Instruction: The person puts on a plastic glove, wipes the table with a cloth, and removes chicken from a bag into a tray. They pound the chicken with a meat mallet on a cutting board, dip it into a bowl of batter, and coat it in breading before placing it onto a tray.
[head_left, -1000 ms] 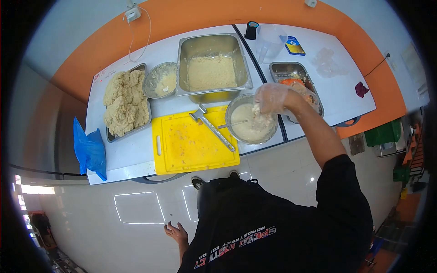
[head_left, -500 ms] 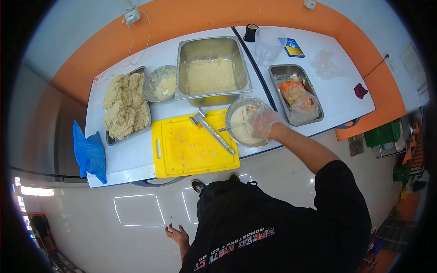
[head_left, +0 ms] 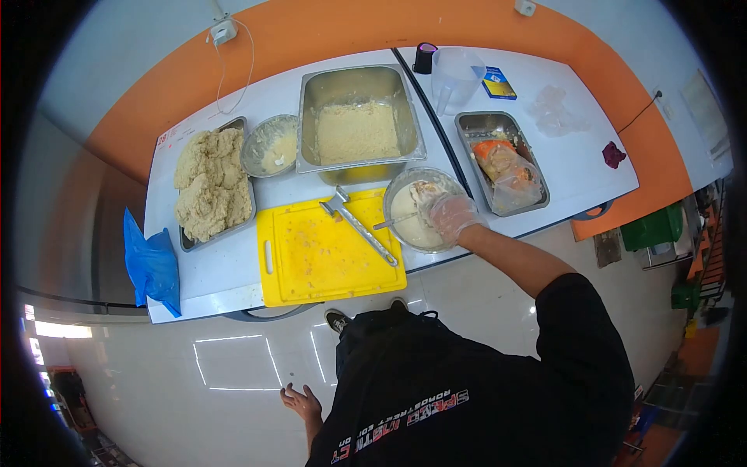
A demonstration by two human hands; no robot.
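My right hand, in a clear plastic glove, is over the right side of a metal bowl of pale, runny batter. Its fingers curl down at the batter, next to a lumpy, batter-coated piece; what they grip is hidden. A thin metal handle runs from near those fingers over the bowl's left rim. Left of the bowl, a metal meat mallet lies on a yellow cutting board dotted with small scraps. My left hand hangs low beside my body, bare, its fingers apart and holding nothing.
Behind the board stands a deep steel pan of crumbly coating. A heaped tray, a smaller bowl and a blue bag are left. Rightward are a steel tray with a bagged food item, a clear jug and a box.
My right hand has shifted slightly right and toward me over the bowl, and more of the lumpy coated piece shows beside its fingers. The left hand stays low with its fingers apart.
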